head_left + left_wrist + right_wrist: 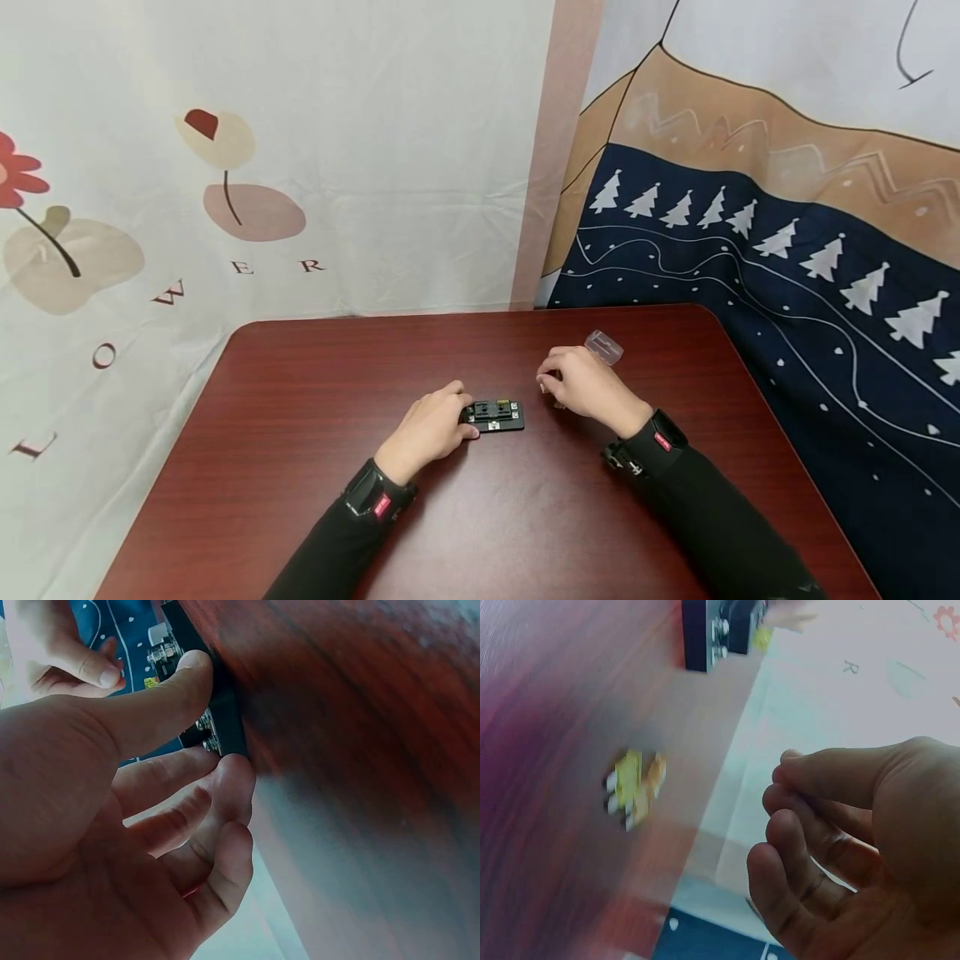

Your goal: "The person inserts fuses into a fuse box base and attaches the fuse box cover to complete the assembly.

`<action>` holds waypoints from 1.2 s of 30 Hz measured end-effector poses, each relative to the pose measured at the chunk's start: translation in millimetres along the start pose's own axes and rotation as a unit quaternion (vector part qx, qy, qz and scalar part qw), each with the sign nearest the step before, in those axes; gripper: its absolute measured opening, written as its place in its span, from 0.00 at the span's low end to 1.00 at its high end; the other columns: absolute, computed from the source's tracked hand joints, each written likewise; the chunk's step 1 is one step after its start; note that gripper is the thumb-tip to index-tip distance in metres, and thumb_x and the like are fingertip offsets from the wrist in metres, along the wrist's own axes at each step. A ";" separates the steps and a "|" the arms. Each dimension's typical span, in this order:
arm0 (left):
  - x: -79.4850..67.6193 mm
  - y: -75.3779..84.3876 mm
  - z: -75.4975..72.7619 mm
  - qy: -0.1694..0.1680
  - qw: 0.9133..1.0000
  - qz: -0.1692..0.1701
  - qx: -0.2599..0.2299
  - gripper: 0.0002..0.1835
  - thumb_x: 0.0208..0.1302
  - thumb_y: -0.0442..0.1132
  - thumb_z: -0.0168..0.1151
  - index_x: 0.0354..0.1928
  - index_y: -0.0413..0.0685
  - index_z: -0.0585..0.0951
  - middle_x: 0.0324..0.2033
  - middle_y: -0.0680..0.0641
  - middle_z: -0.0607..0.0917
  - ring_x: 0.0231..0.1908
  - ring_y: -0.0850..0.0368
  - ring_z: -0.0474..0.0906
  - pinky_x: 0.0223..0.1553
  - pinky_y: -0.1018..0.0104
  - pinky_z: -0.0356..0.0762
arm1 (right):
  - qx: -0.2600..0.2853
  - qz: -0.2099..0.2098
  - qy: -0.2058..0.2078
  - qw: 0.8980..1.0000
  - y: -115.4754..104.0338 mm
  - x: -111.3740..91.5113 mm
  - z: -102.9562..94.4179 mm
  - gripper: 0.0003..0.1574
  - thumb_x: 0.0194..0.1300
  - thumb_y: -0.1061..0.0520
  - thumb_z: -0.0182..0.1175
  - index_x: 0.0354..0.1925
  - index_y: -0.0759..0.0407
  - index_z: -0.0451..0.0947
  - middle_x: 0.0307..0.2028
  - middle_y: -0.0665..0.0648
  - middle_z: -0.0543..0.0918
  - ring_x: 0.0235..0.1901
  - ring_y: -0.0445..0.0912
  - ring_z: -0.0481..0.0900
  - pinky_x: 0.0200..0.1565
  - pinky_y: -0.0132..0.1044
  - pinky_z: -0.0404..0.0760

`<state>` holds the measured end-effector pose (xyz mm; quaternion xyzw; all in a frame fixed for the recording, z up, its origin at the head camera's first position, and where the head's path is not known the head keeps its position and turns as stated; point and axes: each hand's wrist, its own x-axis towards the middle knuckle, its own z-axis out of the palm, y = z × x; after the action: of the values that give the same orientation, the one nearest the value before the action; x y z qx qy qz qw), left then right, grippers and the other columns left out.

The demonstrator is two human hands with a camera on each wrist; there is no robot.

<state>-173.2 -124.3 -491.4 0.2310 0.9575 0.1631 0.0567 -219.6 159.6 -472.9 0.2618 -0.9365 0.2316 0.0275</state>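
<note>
A black fuse block (pixel 509 423) with metal screw terminals lies on the table, a yellow piece (pixel 503 403) standing in it. My left hand (pixel 429 423) grips its left end, thumb on one long side and fingers on the other; the left wrist view shows the thumb (pixel 191 675) pressed along it. To the right, my right hand (pixel 588 383) hovers with fingers loosely bent, thumb near the index fingertip. No object shows between those fingertips in the right wrist view. Small yellow and orange blade fuses (pixel 628 780) with pale prongs lie on the table below them, blurred.
A clear plastic case (pixel 604 347) lies behind my right hand, partly covered by it. The reddish-brown wooden table (pixel 315 400) has rounded far corners. Printed cloths (pixel 420 167) hang behind it. Both wrists wear black bands (pixel 378 492) with cameras.
</note>
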 end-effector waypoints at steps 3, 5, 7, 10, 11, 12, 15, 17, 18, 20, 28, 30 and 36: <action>0.1 0.0 0.3 0.001 1.000 0.000 -0.001 0.27 0.63 0.51 0.75 0.60 0.44 0.86 0.50 0.49 0.83 0.47 0.44 0.87 0.48 0.46 0.85 | -0.004 0.010 0.005 1.000 5.9 -2.8 -5.1 0.05 0.68 0.57 0.70 0.39 0.54 0.93 0.36 0.48 0.87 0.36 0.43 0.84 0.43 0.45 0.86; 0.0 0.2 0.0 0.000 1.000 0.000 -0.003 0.27 0.63 0.51 0.75 0.60 0.44 0.86 0.50 0.49 0.83 0.47 0.44 0.87 0.48 0.45 0.85 | -0.011 0.018 0.004 1.000 9.6 -4.6 -6.7 0.05 0.68 0.56 0.70 0.39 0.53 0.93 0.36 0.49 0.88 0.37 0.45 0.84 0.44 0.46 0.86; 0.2 -0.1 0.3 0.001 1.000 0.000 -0.004 0.27 0.63 0.51 0.76 0.60 0.44 0.86 0.50 0.49 0.83 0.47 0.43 0.87 0.48 0.45 0.85 | -0.016 0.026 0.001 1.000 13.2 -5.8 -6.8 0.06 0.68 0.56 0.70 0.39 0.53 0.93 0.37 0.50 0.88 0.38 0.46 0.85 0.45 0.46 0.86; 0.7 -0.6 0.9 0.002 1.000 -0.001 -0.003 0.27 0.63 0.51 0.76 0.60 0.44 0.86 0.50 0.48 0.83 0.47 0.43 0.87 0.48 0.45 0.85 | -0.021 0.031 -0.002 0.999 18.7 -7.5 -5.8 0.05 0.67 0.56 0.71 0.39 0.54 0.93 0.38 0.51 0.89 0.39 0.47 0.85 0.45 0.48 0.87; 0.8 -0.8 1.1 0.001 1.000 -0.002 -0.002 0.27 0.63 0.51 0.75 0.60 0.44 0.86 0.50 0.48 0.83 0.47 0.43 0.87 0.48 0.46 0.85 | -0.022 0.032 -0.003 0.999 20.0 -7.9 -5.6 0.05 0.67 0.56 0.71 0.39 0.54 0.93 0.38 0.52 0.89 0.39 0.48 0.85 0.46 0.49 0.87; 0.9 -0.9 1.4 0.002 1.000 -0.001 -0.002 0.27 0.63 0.51 0.75 0.60 0.44 0.86 0.50 0.48 0.83 0.47 0.43 0.87 0.49 0.46 0.85 | -0.022 0.033 -0.005 0.999 21.2 -8.4 -5.3 0.05 0.67 0.56 0.71 0.40 0.54 0.93 0.38 0.52 0.90 0.39 0.48 0.86 0.46 0.49 0.87; 1.2 -0.8 1.5 -0.001 1.000 -0.004 -0.001 0.27 0.63 0.51 0.75 0.60 0.44 0.86 0.50 0.48 0.83 0.47 0.43 0.87 0.49 0.45 0.85 | -0.023 0.034 -0.014 0.999 24.0 -9.5 -4.2 0.06 0.67 0.56 0.71 0.40 0.55 0.93 0.40 0.53 0.90 0.40 0.49 0.86 0.48 0.51 0.87; 1.2 -0.7 1.5 -0.002 1.000 -0.006 0.000 0.27 0.64 0.51 0.75 0.60 0.45 0.86 0.50 0.49 0.82 0.47 0.43 0.87 0.49 0.45 0.85 | -0.022 0.035 -0.024 0.999 25.0 -10.0 -3.6 0.06 0.67 0.56 0.71 0.40 0.55 0.92 0.40 0.53 0.89 0.41 0.48 0.86 0.49 0.50 0.86; 1.2 -0.5 1.5 -0.001 1.000 -0.006 -0.001 0.27 0.64 0.51 0.75 0.60 0.45 0.86 0.50 0.49 0.83 0.47 0.43 0.87 0.49 0.45 0.85 | -0.021 0.033 -0.031 0.999 25.6 -10.2 -3.2 0.06 0.67 0.56 0.71 0.40 0.55 0.92 0.40 0.53 0.89 0.41 0.48 0.85 0.49 0.50 0.86; 1.0 -0.2 1.4 -0.003 1.000 -0.007 0.000 0.27 0.64 0.52 0.75 0.60 0.45 0.86 0.50 0.49 0.83 0.47 0.43 0.87 0.49 0.45 0.85 | -0.018 0.026 -0.046 0.998 27.2 -10.7 -2.0 0.06 0.67 0.57 0.71 0.40 0.54 0.93 0.39 0.51 0.88 0.39 0.46 0.85 0.48 0.49 0.86; 1.5 -1.7 3.3 -0.004 1.000 -0.007 0.004 0.28 0.63 0.53 0.75 0.61 0.46 0.86 0.51 0.49 0.83 0.49 0.43 0.87 0.50 0.46 0.85 | -0.021 -0.012 -0.094 0.995 29.3 -13.4 2.5 0.08 0.65 0.59 0.72 0.43 0.54 0.93 0.35 0.47 0.86 0.37 0.41 0.83 0.44 0.44 0.86; 1.7 -2.3 4.0 -0.003 1.000 -0.006 0.005 0.27 0.63 0.53 0.75 0.60 0.47 0.86 0.51 0.49 0.83 0.49 0.43 0.87 0.50 0.46 0.85 | -0.021 -0.015 -0.102 0.994 29.0 -13.5 2.4 0.08 0.65 0.59 0.72 0.43 0.54 0.93 0.36 0.47 0.86 0.38 0.42 0.83 0.46 0.44 0.86; 1.5 -3.7 4.2 0.001 1.000 -0.003 0.004 0.27 0.63 0.52 0.75 0.60 0.47 0.87 0.50 0.50 0.83 0.47 0.44 0.87 0.49 0.46 0.85 | -0.017 -0.025 -0.120 0.992 28.1 -13.2 1.9 0.09 0.65 0.61 0.72 0.43 0.53 0.94 0.36 0.47 0.87 0.38 0.41 0.83 0.44 0.44 0.85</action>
<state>-175.3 -125.5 -496.6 0.2283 0.9589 0.1593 0.0549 -222.3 186.3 -488.7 0.3103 -0.9300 0.1820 -0.0750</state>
